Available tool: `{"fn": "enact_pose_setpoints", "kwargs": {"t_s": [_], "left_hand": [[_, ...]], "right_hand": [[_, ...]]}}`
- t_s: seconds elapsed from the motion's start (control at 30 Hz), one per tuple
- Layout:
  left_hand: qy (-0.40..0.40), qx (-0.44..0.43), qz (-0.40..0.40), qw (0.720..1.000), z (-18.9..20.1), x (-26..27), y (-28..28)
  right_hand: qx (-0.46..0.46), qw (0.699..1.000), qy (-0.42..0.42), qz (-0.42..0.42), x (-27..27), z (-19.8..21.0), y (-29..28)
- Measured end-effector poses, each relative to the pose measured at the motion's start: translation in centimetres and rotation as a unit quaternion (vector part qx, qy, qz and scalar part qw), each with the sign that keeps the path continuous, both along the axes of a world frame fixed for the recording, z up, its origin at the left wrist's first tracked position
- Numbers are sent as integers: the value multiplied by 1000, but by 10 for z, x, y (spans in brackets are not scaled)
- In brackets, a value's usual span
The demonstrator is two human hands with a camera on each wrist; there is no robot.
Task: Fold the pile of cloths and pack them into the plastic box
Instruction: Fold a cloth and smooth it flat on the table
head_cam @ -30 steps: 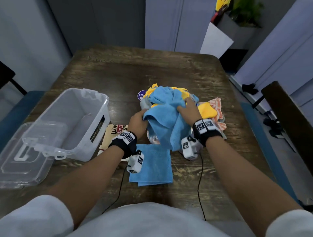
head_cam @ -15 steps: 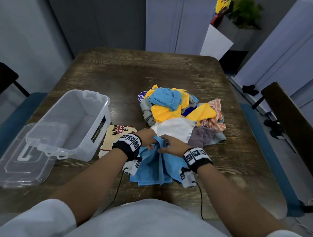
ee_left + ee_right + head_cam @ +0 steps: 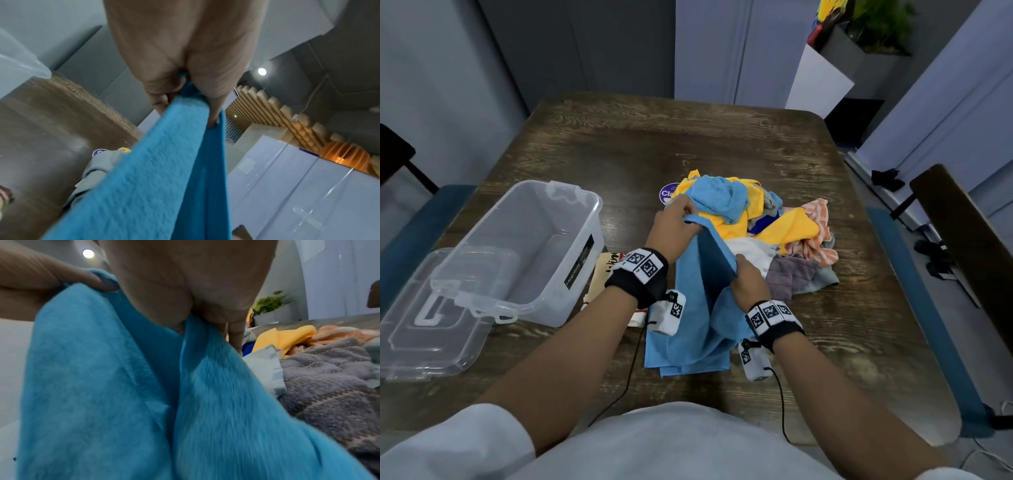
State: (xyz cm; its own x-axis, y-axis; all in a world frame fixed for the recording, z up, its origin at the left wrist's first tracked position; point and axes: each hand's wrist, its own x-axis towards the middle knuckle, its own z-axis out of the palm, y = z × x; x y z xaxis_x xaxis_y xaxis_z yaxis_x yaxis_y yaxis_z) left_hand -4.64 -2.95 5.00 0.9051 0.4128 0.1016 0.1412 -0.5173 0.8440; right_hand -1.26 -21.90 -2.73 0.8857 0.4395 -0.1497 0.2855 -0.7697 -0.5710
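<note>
At the far left the clear lid (image 3: 431, 325) and the open plastic box (image 3: 524, 246) lie on the wooden table (image 3: 722, 144) just as they did half a second ago, and the printed beige cloth (image 3: 604, 274) just right of the box has not shifted either. The left hand (image 3: 674, 222), which was low and almost touching the other hand at the near side of the pile, has gone up and away from the body to the pile's left edge, drawing one edge of the blue cloth (image 3: 709, 274) taut between the two hands. The right hand (image 3: 748, 279) has barely moved from its earlier spot in front of the pile. The left hand is raised with its wrist bent, fingers and thumb curled tight on the cloth's far corner, as the left wrist view shows from below. The right hand sits lower and nearer the body, its fingers and thumb pinching the same edge further along. The blue cloth runs as a slanting ridge from left hand to right hand and drapes down on both sides onto a folded blue cloth (image 3: 690, 371) lying flat at the table's near edge. The pile of cloths (image 3: 791, 226), yellow, blue, white, grey and orange, lies just right of and beyond both hands.
</note>
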Motion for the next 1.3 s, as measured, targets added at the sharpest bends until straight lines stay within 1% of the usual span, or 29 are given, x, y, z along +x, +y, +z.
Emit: {"fn": "enact_pose_setpoints", "kwargs": {"t_s": [0.1,0.2,0.3,0.4,0.5,0.63,0.7,0.77,0.8,0.83,0.9,0.97,1.0,1.07,1.1,1.17,1.23,1.27,1.3], "left_hand": [[-40,15,77,996,14,4,9],[-32,29,121,992,18,7,31],[5,66,113,991,17,2,52],[25,79,95,992,17,-8,64],[12,82,94,992,14,-12,68],[-17,70,84,994,18,-15,73],[-64,23,88,994,26,-18,75],[-136,-56,95,984,39,-21,72],[-167,-83,95,978,47,-22,70],[-181,-94,90,975,53,-22,68],[-170,-88,60,980,61,-21,64],[-126,-69,15,989,63,-21,63],[-104,-74,-12,992,63,-23,64],[-87,-128,-44,987,63,-28,62],[-101,-182,-41,977,64,-31,61],[-158,-291,-4,944,71,-35,59],[-204,-363,50,908,77,-33,64],[-207,-366,69,905,77,-30,69],[-191,-340,82,917,74,-26,77]], "right_hand": [[-2,1000,-2,-20,2,4,-7],[17,999,-10,-39,9,11,-11],[45,995,-21,-86,18,18,-20],[111,985,-41,-128,24,31,-23],[166,972,-97,-137,27,49,-17],[207,950,-174,-155,33,73,-10],[231,937,-198,-174,36,87,-10],[261,923,-213,-188,36,102,-10],[276,917,-216,-192,34,110,-10],[287,913,-217,-193,33,115,-8],[297,914,-209,-180,30,119,-5],[293,924,-194,-149,28,117,-2],[292,929,-186,-132,26,114,-2],[306,931,-165,-114,21,113,-2],[323,926,-158,-115,19,115,-3],[359,911,-162,-121,16,123,-5],[372,904,-171,-121,17,135,-8],[366,906,-174,-118,19,141,-10],[350,913,-174,-114,23,145,-12]]}}
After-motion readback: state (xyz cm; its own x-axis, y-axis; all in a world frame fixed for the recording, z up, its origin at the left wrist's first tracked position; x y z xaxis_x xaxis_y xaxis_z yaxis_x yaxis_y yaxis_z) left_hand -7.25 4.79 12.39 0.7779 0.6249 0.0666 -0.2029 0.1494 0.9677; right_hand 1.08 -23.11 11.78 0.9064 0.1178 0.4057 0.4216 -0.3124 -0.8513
